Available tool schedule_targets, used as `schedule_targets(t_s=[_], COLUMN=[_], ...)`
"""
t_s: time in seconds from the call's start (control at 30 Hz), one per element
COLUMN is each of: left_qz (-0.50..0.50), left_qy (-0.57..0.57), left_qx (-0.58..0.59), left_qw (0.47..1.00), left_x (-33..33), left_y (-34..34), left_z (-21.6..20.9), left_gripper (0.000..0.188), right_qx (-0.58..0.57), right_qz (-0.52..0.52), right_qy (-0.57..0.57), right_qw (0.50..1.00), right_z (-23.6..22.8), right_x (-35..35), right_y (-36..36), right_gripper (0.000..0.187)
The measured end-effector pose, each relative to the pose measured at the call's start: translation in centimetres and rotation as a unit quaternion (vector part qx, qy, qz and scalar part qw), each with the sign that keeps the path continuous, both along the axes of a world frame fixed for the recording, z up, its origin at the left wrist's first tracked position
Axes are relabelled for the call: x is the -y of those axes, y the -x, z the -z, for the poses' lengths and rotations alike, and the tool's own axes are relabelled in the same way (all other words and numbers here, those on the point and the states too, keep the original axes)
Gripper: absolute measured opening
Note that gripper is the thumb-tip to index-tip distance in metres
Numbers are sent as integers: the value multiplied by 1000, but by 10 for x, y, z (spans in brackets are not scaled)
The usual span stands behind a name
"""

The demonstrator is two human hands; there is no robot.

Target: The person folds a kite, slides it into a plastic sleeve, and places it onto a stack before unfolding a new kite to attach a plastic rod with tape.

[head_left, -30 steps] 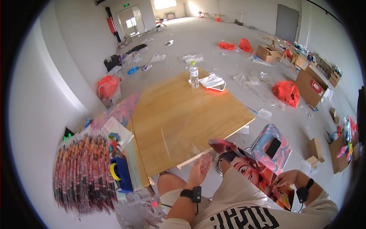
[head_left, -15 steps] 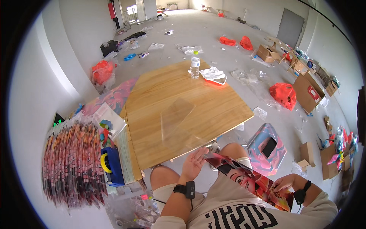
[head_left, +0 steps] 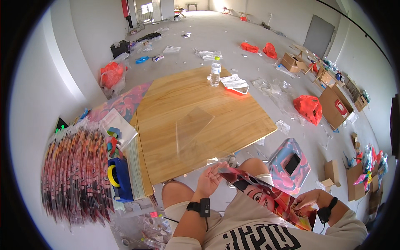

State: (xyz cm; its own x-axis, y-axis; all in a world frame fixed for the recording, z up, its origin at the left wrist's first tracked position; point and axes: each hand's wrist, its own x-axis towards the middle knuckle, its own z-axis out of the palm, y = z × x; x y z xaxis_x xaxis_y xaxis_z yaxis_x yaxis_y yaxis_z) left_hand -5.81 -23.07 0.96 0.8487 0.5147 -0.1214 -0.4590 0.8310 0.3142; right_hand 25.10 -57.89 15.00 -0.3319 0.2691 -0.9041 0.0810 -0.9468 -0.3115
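Item one, printed sheet [head_left: 273, 193]: one glossy colored piece with a cartoon design, which I logged between the two hands, over the person's lap. Its long axis ran on a slant, from the left fingers back and to the right as far as the right fingers. The narrower end pointed forward and left, at the left fingertips; the broader end lay at the right hand.

Item two, right hand [head_left: 306, 201]: fingers clamped on the sheet near its broader end.

Item three, left hand [head_left: 209, 180]: palm turned up, fingers bent and close together at the sheet's narrow end. I could not tell whether they gripped it or merely touched it.

Item four, clear plastic sleeve [head_left: 193, 125]: flat on the wooden desk [head_left: 233, 121], ahead of the left fingers, slanting forward and right.

Item five, water bottle [head_left: 215, 74] with a yellow-green cap: upright, well ahead of the left fingers, just beside a red-edged tray [head_left: 240, 91].

Item six, blue tape dispenser [head_left: 123, 183]: well left of the left fingers.

Item seven, black phone [head_left: 293, 164]: on a patterned stool [head_left: 292, 183], ahead of the right fingers.
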Motion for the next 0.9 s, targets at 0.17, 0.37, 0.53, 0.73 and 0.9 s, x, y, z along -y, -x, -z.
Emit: schedule_targets(t_s=[0.17, 0.37, 0.53, 0.73, 0.9], left_qz=[12, -20, -25, -27, -28], left_qy=[-13, 13, 11, 34, 23], left_qx=[-9, -9, 12, 11, 8], left_qw=[1000, 1000, 1000, 999, 999], left_x=[0, -4, -5, -3, -4], left_y=[1, 4, 8, 7, 11], left_z=[-1, -2, -7, -12, -12], left_gripper=[47, 51, 53, 53, 54], right_qx=[41, 110, 128, 118, 112], right_qz=[-9, -55, -24, -60, -47], right_qy=[-6, -16, -14, -54, -17], right_qw=[999, 992, 991, 990, 992], right_z=[-9, -18, -31, -13, -26], right_x=[-8, -1, -2, 6, -6], right_y=[5, -8, -10, -19, -9], right_gripper=[37, 39, 38, 36, 37])
